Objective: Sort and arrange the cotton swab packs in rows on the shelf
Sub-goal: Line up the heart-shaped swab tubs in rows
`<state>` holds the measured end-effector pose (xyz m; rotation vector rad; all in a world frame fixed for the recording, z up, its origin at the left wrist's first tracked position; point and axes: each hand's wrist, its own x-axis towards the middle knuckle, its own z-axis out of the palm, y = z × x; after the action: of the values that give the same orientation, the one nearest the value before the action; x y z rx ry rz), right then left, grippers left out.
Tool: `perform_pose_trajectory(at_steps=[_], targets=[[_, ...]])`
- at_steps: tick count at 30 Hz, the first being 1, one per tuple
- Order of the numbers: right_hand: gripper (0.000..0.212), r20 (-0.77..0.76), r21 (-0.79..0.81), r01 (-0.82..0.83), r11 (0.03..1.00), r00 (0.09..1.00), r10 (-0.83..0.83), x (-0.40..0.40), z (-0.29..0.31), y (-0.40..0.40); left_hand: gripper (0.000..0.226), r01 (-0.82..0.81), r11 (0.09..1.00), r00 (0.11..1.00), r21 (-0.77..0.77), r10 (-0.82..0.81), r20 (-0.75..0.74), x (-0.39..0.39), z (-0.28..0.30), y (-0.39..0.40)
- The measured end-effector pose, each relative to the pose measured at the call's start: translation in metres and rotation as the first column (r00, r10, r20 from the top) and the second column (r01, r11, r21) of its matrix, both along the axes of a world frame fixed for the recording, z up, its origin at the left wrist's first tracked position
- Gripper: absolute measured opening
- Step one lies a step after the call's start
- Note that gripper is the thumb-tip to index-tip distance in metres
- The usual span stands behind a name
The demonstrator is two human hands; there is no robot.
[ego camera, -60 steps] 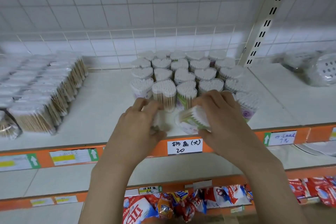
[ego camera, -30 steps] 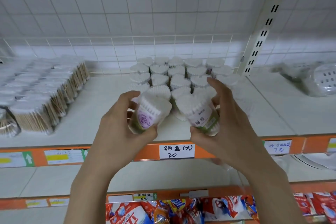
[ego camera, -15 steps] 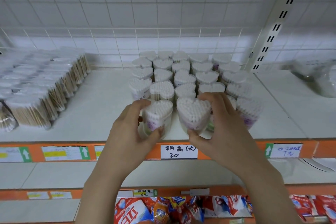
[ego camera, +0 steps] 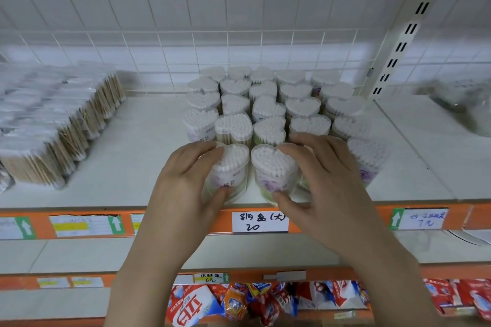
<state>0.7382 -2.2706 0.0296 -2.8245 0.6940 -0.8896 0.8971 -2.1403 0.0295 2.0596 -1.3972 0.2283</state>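
Observation:
Heart-shaped clear packs of cotton swabs (ego camera: 268, 111) stand upright in rows on the white shelf (ego camera: 132, 167). Two more packs stand at the front of the group, near the shelf's edge. My left hand (ego camera: 186, 183) grips the left front pack (ego camera: 231, 167), fingers over its top and thumb at its base. My right hand (ego camera: 324, 183) grips the right front pack (ego camera: 273, 167) the same way. Both packs rest upright on the shelf, side by side and almost touching.
Flat bags of wooden-stick swabs (ego camera: 53, 125) are stacked at the shelf's left. A wire grid (ego camera: 239, 61) backs the shelf and a slotted upright (ego camera: 398, 42) stands at the right. The orange front rail (ego camera: 332, 218) carries price labels. Colourful bags (ego camera: 239, 302) fill the lowest shelf.
Both hands lifted a pack each, turned them upright, and have set them down on the shelf in front of the rows.

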Motion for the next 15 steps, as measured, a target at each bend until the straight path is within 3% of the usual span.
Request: perform_pose_trajectory(at_steps=[10,15], targets=[[0.044,0.0,-0.025,0.077,0.997,0.997,-0.077,-0.001,-0.002,-0.001,0.052,-0.047,0.999,0.999,-0.022,0.048,0.027,-0.01,-0.005,-0.006],[0.036,0.016,-0.023,0.039,0.999,0.999,-0.039,0.001,-0.004,0.003,0.052,-0.063,0.997,0.998,-0.054,0.065,0.028,-0.012,-0.01,-0.01]])
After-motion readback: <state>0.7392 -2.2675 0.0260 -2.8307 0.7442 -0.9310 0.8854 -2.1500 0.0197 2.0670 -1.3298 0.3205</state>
